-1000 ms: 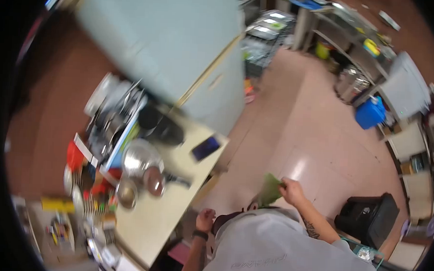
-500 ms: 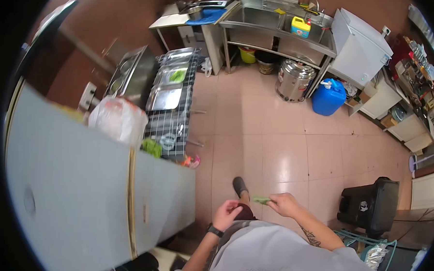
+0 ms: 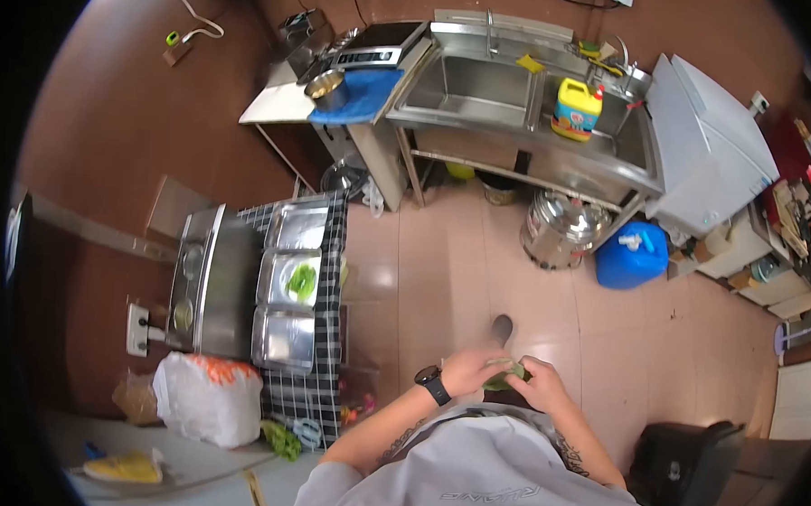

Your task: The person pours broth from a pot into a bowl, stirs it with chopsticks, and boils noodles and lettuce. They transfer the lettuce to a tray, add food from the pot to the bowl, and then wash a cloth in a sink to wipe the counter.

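In front of my belly, both hands meet at a small, limp, pale-green piece; its kind is too small to tell. My left hand, with a black watch at the wrist, reaches over it with curled fingers. From the other side my right hand pinches it. The floor and a dark shoe lie below. To the left, three steel trays stand in a row on a checked cloth, and leafy greens lie in the middle one.
A steel double sink with a yellow jug stands ahead. Under and beside it are a steel pot and a blue canister. A white plastic bag sits at left; a black bin stands at right.
My hands have come together; my left hand has moved right onto the green piece held in my right. The view has shifted forward, bringing the sink and trays nearer.
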The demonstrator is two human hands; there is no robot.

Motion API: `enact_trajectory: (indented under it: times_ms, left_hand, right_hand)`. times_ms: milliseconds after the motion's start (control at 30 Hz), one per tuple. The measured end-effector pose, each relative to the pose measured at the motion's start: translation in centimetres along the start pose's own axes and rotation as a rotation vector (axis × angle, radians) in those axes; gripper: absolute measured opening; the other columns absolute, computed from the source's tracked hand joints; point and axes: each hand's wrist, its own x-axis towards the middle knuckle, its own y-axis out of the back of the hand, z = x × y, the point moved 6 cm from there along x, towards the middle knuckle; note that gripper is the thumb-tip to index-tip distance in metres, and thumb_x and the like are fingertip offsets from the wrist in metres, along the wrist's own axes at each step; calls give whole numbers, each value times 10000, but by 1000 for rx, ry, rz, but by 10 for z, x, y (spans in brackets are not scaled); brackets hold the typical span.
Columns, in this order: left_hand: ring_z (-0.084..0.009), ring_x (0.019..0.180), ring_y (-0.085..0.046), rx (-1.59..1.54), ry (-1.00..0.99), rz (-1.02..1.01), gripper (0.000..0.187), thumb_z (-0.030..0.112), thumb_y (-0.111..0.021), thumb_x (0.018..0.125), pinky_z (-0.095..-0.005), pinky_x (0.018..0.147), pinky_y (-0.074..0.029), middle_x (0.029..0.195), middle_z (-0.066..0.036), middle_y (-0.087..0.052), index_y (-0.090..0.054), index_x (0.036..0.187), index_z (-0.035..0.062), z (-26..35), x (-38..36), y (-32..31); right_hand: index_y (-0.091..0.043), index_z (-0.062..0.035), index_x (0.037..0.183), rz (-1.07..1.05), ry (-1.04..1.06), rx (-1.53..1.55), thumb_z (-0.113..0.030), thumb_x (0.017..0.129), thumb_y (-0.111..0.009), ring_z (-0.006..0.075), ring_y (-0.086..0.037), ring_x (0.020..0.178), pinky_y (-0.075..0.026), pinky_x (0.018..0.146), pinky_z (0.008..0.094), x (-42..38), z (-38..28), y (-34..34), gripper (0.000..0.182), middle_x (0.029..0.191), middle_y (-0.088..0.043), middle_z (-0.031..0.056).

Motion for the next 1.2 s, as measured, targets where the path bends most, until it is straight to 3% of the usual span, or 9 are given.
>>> enact_trajectory:
  times_ms: [167,267,500,600,667,767,900,1100,1200]
  left_hand:
    - [-183,767,-676,-90,-92,331,219,180,-609,934,-303,720,-525,846,-127,-706,-668,1055,7,-1,145,122]
    - [-212,761,-671,-116,47,442,230,183,-612,929,-308,709,-515,832,-142,-692,-661,1059,-1,21,214,216]
    - [-104,676,-550,-87,-181,803,246,205,-593,963,-287,636,-469,725,-98,-633,-648,1027,-26,6,403,409]
    - [-103,710,-531,-244,-186,688,277,233,-574,979,-267,669,-456,762,-72,-632,-631,1036,-31,-34,496,479]
    - [-95,777,-535,-399,-170,573,300,244,-558,989,-251,723,-451,835,-46,-646,-620,1039,-45,-47,556,516]
    - [-93,794,-544,-620,11,466,318,250,-559,990,-254,741,-460,848,-38,-646,-613,1033,-60,-82,633,538]
    - [-122,888,-606,-315,144,426,436,325,-571,974,-261,818,-469,960,-114,-687,-599,1171,-62,-148,706,554]
    - [-220,821,-668,-270,215,351,444,336,-566,965,-328,775,-505,920,-179,-701,-608,1179,-51,-174,765,561]
    - [-336,832,-669,-280,200,332,372,335,-567,944,-363,770,-504,898,-231,-670,-650,1105,10,-181,797,550]
  right_hand:
    - [-604,-8,826,13,-33,4,-227,784,-729,325,-590,662,-470,622,393,185,13,96,255,744,-601,201]
    - [-627,-18,852,-104,24,-191,-354,804,-710,353,-601,670,-471,622,428,294,18,147,349,734,-618,189]
    - [-610,-45,882,267,72,-199,-280,778,-755,196,-587,664,-477,646,356,606,-44,293,296,732,-618,139]
    - [-619,-43,1065,224,256,14,-274,805,-735,176,-614,833,-493,754,339,722,-42,311,367,927,-655,135]
    - [-542,-23,1273,-166,45,641,-284,849,-696,193,-593,1013,-481,859,327,798,-12,295,522,1119,-623,137]
    - [-453,1,1376,244,-161,349,-321,869,-668,236,-565,1108,-463,917,320,913,36,326,638,1218,-584,150]
    - [-370,-19,1437,485,-192,-273,-320,847,-655,342,-510,1240,-424,1028,383,1046,95,353,722,1351,-500,229]
    - [-500,-41,1250,435,-278,-234,-246,854,-597,401,-518,1178,-445,996,433,1086,125,325,457,1317,-531,185]
    - [-530,-31,1183,263,65,-623,-253,886,-556,421,-556,1082,-463,954,453,1062,151,293,372,1293,-543,188]
